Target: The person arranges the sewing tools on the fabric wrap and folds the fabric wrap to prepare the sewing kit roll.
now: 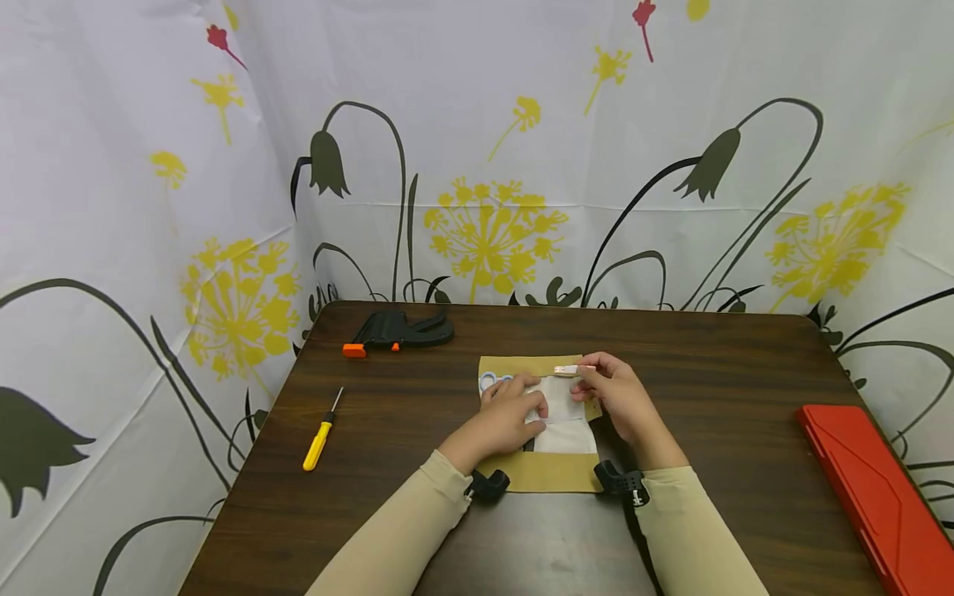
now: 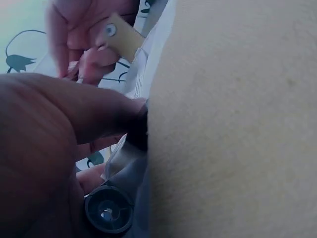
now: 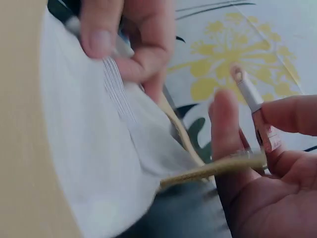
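A tan fold-out pouch point(image 1: 540, 473) with a white lining point(image 1: 564, 434) lies spread on the table. My left hand point(image 1: 509, 416) is over its left half. In the right wrist view, the left thumb and a bent finger pinch the lining beside a ribbed elastic strip point(image 3: 118, 91). My right hand point(image 1: 614, 396), at the pouch's upper right, pinches a slim white-and-pinkish item point(image 3: 252, 96) with a hole at one end; its kind cannot be told. A tan tab point(image 2: 124, 37) with a metal snap sticks out nearby. Light-blue scissor handles point(image 1: 488, 380) show at the upper left.
A round grey spool-like piece point(image 2: 109, 208) shows below the left hand. To the left lie a yellow-handled screwdriver point(image 1: 319, 443) and a black bar clamp point(image 1: 398, 329) with orange pads. A red case point(image 1: 875, 497) rests along the right edge. A flowered curtain point(image 1: 477, 149) hangs behind.
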`<state>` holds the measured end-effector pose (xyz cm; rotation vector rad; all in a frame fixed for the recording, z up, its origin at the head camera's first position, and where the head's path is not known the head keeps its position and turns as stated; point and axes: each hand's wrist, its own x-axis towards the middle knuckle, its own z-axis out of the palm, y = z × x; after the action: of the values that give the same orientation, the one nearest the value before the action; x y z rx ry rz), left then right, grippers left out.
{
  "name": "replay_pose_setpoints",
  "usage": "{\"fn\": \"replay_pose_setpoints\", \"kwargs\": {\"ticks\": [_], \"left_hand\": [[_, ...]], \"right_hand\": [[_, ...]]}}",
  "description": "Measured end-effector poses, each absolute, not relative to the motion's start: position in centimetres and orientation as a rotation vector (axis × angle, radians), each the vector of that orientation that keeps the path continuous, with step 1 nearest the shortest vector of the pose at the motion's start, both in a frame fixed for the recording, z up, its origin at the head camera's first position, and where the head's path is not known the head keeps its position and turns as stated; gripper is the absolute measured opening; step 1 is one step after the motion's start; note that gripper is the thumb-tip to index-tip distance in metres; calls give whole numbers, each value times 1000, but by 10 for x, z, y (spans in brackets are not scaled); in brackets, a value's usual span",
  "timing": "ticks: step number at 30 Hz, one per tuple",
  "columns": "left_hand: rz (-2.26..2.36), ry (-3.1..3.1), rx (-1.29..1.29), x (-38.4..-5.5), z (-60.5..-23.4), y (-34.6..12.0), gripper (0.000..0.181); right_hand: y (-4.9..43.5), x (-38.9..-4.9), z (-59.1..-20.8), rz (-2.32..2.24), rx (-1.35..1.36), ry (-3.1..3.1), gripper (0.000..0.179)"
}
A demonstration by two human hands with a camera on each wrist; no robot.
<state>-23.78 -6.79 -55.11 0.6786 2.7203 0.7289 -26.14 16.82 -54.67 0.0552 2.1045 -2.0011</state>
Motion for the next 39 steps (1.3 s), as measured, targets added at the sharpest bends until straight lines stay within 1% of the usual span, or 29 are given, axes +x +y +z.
{"fn": "replay_pose_setpoints", "kwargs": {"ticks": [3,6,9,13,16,20,25,29,32,35,39], "left_hand": [[756,2708,672,-239,-550,-70,5],[786,2693,666,-240,-550,-71,5],[800,2682,656,-240,-550,-72,5],[818,2692,648,-245,-551,-68,6],[838,2705,649,-250,-553,-67,7],[871,2694,640,-255,-554,-68,7],[921,2667,682,-255,-557,-73,7],[965,2639,726,-255,-558,-78,7],[982,2627,731,-254,-558,-80,6],[976,2626,731,-254,-558,-80,6],[963,2642,725,-254,-558,-80,6]], "right_hand": [[165,-257,-538,-1934,-56,2278,26],[165,-252,-528,-1876,-92,2510,20],[162,-249,-523,-2029,-119,2408,21],[154,-250,-532,-2246,-69,2011,28],[147,-252,-546,-2269,-15,1882,31],[145,-255,-559,-2208,4,1928,35],[146,-257,-563,-2090,77,2065,39],[146,-257,-564,-2056,114,2087,35],[146,-258,-567,-2037,104,2091,26],[146,-258,-570,-1969,65,2149,18],[147,-258,-572,-1799,-35,2331,11]]}}
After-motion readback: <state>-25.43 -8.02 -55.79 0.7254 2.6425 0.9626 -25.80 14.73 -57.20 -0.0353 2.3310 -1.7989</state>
